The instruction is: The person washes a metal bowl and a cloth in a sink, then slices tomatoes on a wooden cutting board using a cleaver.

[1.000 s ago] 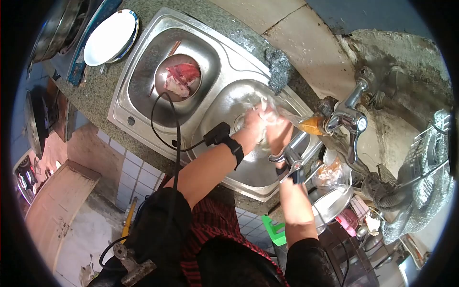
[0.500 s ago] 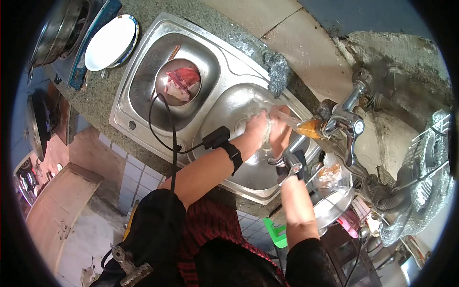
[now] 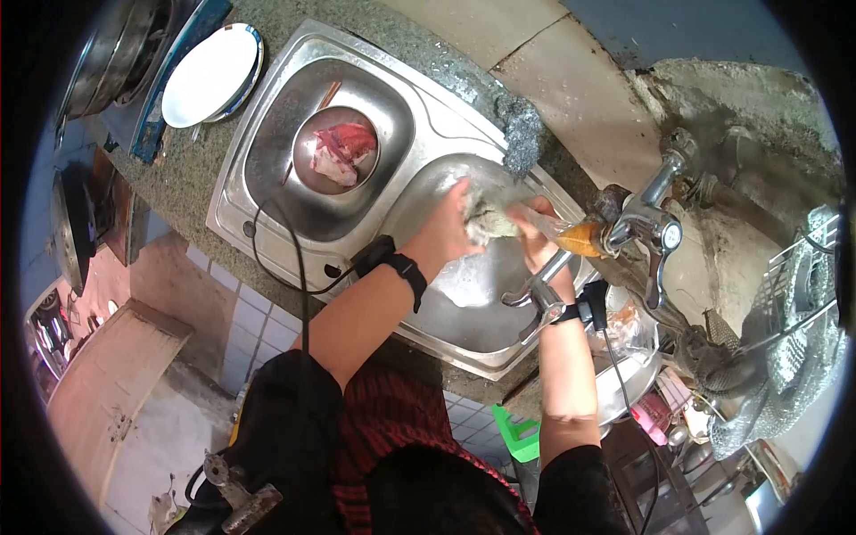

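Observation:
Over the right-hand sink basin (image 3: 481, 327), my left hand (image 3: 443, 229) has its thumb and fingers spread, close beside a wet, pale greenish-white lump (image 3: 490, 220). My right hand (image 3: 537, 234) is closed on the lump's right side; its kind is blurred by water and motion. Water runs from the tap's orange-brown spout (image 3: 578, 239) onto the right hand. In the left-hand basin (image 3: 267, 160), a steel bowl (image 3: 308, 141) holds red and whitish raw meat (image 3: 343, 150).
A lever tap (image 3: 655, 232) juts from the wall on the right. White bowls (image 3: 209, 76) stack on the counter at upper left. A grey scouring pad (image 3: 520, 147) lies behind the sink. A metal handle-like fitting (image 3: 538, 299) crosses above my right wrist. Cables hang from both wrists.
My hands were close together under the water; now they are apart, with the left moved leftward and its fingers spread. The pale lump has come into view between them.

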Demonstrator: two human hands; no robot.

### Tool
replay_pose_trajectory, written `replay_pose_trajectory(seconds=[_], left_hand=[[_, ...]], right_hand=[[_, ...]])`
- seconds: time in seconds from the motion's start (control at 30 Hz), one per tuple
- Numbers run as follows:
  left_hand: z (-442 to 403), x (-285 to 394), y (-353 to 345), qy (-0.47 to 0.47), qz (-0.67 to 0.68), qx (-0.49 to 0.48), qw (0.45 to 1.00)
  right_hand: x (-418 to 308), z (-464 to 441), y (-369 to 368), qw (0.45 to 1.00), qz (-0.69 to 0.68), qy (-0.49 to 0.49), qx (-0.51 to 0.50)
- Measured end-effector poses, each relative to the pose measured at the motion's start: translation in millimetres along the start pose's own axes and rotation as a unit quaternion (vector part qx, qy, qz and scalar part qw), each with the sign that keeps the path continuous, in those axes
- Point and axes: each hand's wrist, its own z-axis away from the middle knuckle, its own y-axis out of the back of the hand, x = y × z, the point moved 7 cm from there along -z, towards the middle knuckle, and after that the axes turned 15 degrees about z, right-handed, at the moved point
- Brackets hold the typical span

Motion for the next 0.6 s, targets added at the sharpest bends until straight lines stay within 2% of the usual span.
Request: replay_pose_trajectory(seconds=[0.03, 0.07, 0.1, 0.13, 0.17, 0.2, 0.23, 0.27, 0.3, 0.33, 0.37, 0.4, 0.43, 0.5, 0.53, 0.57, 0.6], left_hand=[[2.3, -5.0, -0.5, 0.011, 0.002, 0.054, 0.998], [4.1, -10.1, -0.3, 0.022, 0.007, 0.108, 0.994], [-11.6, -12.1, -9.1, 0.031, 0.029, 0.011, 0.999], [-18.7, -14.6, -18.5, 0.043, 0.052, -0.085, 0.994], [17.5, 3.2, -28.1, -0.129, -0.048, -0.124, 0.983], [2.2, 7.4, -17.9, -0.128, -0.046, -0.123, 0.983], [-25.7, -8.0, -14.7, 0.036, 0.02, -0.235, 0.971], [-33.7, -8.2, -12.5, -0.074, -0.085, -0.305, 0.946], [-38.3, -8.0, -9.0, -0.209, -0.193, -0.346, 0.894], [-40.4, -9.1, -3.2, -0.339, -0.266, -0.355, 0.83], [-69.6, -16.5, 9.8, -0.174, -0.102, -0.398, 0.895], [-76.7, -24.7, 11.2, -0.085, -0.015, -0.415, 0.906], [-82.3, -32.9, 12.1, 0.004, 0.071, -0.416, 0.906], [-84.5, -29.1, 18.1, -0.068, 0.045, -0.197, 0.977], [-83.3, -25.3, 28.6, -0.104, 0.03, -0.081, 0.991], [-77.6, -25.9, 25.3, -0.103, 0.03, -0.081, 0.991], [-72.1, -23.9, 27.4, -0.125, -0.016, -0.033, 0.991]], right_hand=[[-24.0, 7.4, -23.9, 0.982, 0.186, 0.024, 0.03], [-40.1, 10.4, -38.1, 0.928, 0.365, 0.051, 0.059], [-15.8, 6.4, -30.3, 0.904, 0.414, 0.09, 0.053], [-20.1, 10.9, -41.9, 0.904, 0.416, 0.089, 0.053], [-40.5, 23.1, -68.3, 0.879, 0.434, 0.184, 0.064], [-55.3, 34.2, -88.1, 0.847, 0.449, 0.277, 0.073], [-53.9, 35.3, -92.4, 0.847, 0.45, 0.275, 0.072], [-54.7, 36.9, -91.4, 0.831, 0.473, 0.269, 0.113], [-55.9, 38.5, -89.1, 0.814, 0.494, 0.262, 0.155], [-55.7, 37.1, -89.6, 0.814, 0.493, 0.263, 0.155], [-55.3, 35.4, -85.4, 0.802, 0.511, 0.246, 0.189], [-54.5, 34.2, -79.5, 0.788, 0.528, 0.228, 0.223], [-44.9, 28.1, -68.9, 0.797, 0.52, 0.212, 0.222], [-37.5, 19.8, -56.1, 0.782, 0.537, 0.212, 0.235], [-38.5, 17.6, -53.8, 0.768, 0.552, 0.212, 0.247], [-43.1, 16.7, -56.8, 0.773, 0.546, 0.233, 0.224], [-40.0, 15.6, -53.5, 0.773, 0.546, 0.232, 0.224]])
